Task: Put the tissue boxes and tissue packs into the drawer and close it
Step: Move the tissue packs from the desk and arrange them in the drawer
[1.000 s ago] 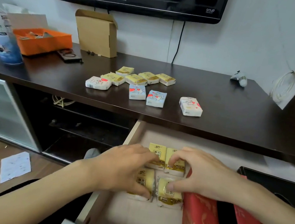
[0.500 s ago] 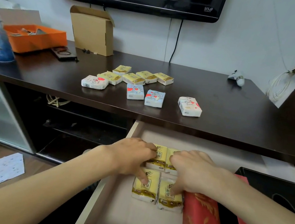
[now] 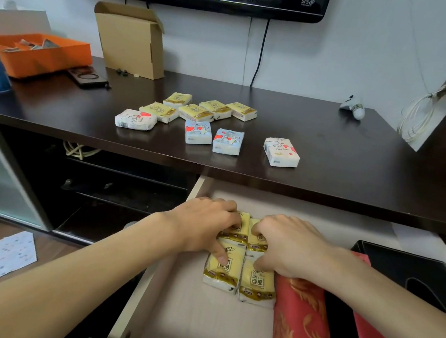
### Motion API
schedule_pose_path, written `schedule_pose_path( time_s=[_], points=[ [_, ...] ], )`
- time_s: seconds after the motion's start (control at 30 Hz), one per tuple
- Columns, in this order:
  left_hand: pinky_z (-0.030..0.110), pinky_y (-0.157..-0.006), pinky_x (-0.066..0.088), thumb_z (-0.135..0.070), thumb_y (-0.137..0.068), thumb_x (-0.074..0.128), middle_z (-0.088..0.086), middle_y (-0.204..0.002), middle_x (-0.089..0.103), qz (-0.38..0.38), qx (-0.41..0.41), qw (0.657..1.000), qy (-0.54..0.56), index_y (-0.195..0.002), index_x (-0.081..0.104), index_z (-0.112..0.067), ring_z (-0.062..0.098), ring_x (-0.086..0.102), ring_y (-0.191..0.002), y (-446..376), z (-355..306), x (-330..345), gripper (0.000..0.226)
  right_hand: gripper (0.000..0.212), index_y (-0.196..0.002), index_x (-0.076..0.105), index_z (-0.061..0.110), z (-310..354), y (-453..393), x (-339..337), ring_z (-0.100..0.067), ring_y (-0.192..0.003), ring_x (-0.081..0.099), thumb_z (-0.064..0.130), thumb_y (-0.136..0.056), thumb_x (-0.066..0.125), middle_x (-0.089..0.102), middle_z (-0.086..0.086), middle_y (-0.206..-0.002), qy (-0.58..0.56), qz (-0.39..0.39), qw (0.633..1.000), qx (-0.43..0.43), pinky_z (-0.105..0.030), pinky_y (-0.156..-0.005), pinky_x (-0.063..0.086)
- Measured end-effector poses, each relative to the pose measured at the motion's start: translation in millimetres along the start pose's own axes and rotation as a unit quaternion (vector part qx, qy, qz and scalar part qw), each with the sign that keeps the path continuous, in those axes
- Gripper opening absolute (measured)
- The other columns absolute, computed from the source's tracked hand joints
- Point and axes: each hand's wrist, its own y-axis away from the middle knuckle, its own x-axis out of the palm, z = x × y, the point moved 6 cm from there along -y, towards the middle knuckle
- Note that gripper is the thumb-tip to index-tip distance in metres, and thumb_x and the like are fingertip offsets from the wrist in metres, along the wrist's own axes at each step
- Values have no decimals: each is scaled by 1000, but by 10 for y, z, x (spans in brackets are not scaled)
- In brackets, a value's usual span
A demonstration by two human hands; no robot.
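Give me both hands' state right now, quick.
Left hand: open, fingers pressing flat on the yellow tissue packs in the drawer.
Right hand: open, resting on the same packs, gripping nothing.

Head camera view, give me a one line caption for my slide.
Both hands, left hand and right hand, press yellow tissue packs into the open drawer; more packs wait on the cabinet top.

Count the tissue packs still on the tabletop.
9. Five yellow packs cluster mid-table; in front of them sit a white heart-print pack at left, two blue heart-print packs in the centre, and another white pack at right. None looks hidden.
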Motion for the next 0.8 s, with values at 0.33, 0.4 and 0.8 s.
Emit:
schedule_pose_path(
  time_s=[0.33,0.4,0.8],
  points=[
    [33,-87,46,-62,-76,70,-8,-117,52,-37,-20,998,38,-123,59,-25,13,49,-108,155,-11,-111,61,29,-94,63,32,-67,4,-48,-20,-101,53,54,-78,73,52,10,-101,-94,-40,995,9,-37,-73,45],
    [32,-83,49,-60,-82,66,-12,-115,53,-66,-38,995,59,-121,60,-29,9,51,-107,235,30,-243,51,30,-106,70,34,-131,48,-176,-15,-104,61,51,-81,69,60,16,-102,-149,-88,985,14,-37,-81,50],
    [30,-79,57,-32,-94,59,-19,-97,68,-342,-208,885,238,-108,72,-29,-1,64,-90,403,1034,-1133,19,18,-103,78,23,-339,-679,-1191,-3,-83,68,13,-92,68,75,11,-92,-407,-285,866,-64,-8,-72,48]
  ],
)
